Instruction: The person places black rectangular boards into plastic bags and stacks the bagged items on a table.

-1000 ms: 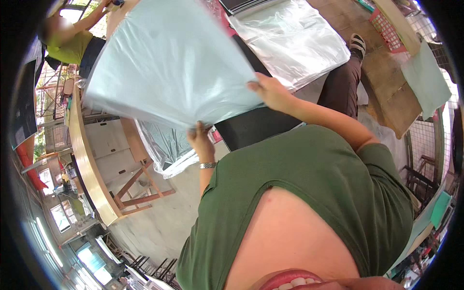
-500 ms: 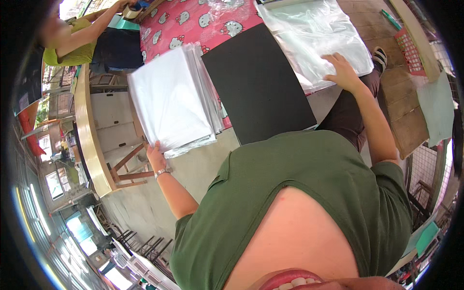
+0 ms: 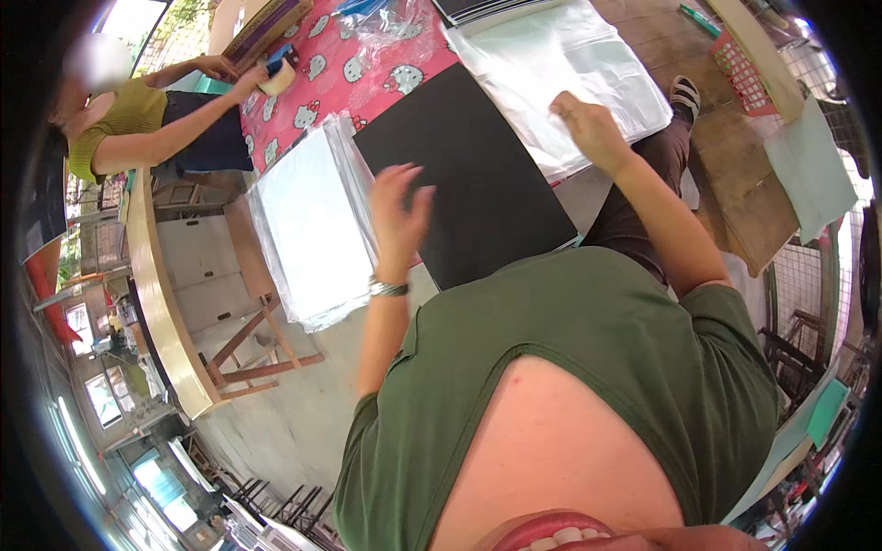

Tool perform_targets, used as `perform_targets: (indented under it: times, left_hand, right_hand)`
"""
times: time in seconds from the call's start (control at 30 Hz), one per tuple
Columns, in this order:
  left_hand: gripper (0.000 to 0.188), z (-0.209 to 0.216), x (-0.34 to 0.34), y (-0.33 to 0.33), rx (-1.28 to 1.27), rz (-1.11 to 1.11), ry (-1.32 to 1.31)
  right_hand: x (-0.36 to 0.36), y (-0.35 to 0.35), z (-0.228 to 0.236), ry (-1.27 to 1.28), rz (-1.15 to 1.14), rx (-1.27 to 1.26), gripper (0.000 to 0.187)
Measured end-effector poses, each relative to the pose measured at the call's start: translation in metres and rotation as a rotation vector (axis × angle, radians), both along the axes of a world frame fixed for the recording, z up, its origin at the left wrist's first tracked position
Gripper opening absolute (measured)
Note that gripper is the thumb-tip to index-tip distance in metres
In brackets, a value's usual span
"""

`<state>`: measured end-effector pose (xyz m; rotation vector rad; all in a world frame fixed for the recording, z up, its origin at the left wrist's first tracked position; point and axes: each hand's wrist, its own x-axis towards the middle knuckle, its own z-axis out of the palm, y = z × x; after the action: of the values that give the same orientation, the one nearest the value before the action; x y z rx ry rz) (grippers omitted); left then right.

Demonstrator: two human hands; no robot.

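Observation:
My left hand (image 3: 398, 216) hovers over the left edge of a large black sheet (image 3: 478, 174), its fingers apart and nothing in them. Left of it lies a stack of white sheets in clear plastic sleeves (image 3: 308, 225). On the right, my right hand (image 3: 595, 131) is above a pile of clear plastic sleeves (image 3: 611, 69), its fingers drawn together. Whether a sleeve's edge is between those fingertips is too fine to make out.
The table has a pink patterned cover (image 3: 317, 37) with crumpled clear plastic (image 3: 390, 41) on it. Across the left corner, a co-worker (image 3: 138, 129) handles a tape dispenser (image 3: 278, 73) beside a cardboard box (image 3: 266, 32). A red basket (image 3: 742, 78) stands at the far right.
My left hand has let go of the white stack's near edge and moved right to the black sheet. My right hand's spread fingers have drawn together. The co-worker's arms have come lower.

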<state>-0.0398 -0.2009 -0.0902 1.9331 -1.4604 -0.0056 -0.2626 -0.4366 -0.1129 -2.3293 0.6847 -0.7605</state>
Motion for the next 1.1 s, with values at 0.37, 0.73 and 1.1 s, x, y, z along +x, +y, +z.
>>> perform_targets:
  times: [0.37, 0.73, 1.1]
  left_hand:
    - [0.015, 0.035, -0.077, -0.056, 0.011, -0.325, 1.109]
    - [0.017, 0.054, -0.077, -0.052, -0.222, -0.139, 1.619]
    - [0.018, 0.048, -0.066, -0.047, -0.367, -0.142, 1.394]
  right_hand:
    - [-0.025, 0.037, 0.119, 0.168, 0.356, 0.578, 0.024]
    - [0.020, 0.040, 0.089, 0.018, 0.169, 0.887, 0.028]
    - [0.009, 0.039, 0.071, -0.042, 0.182, 0.893, 0.026]
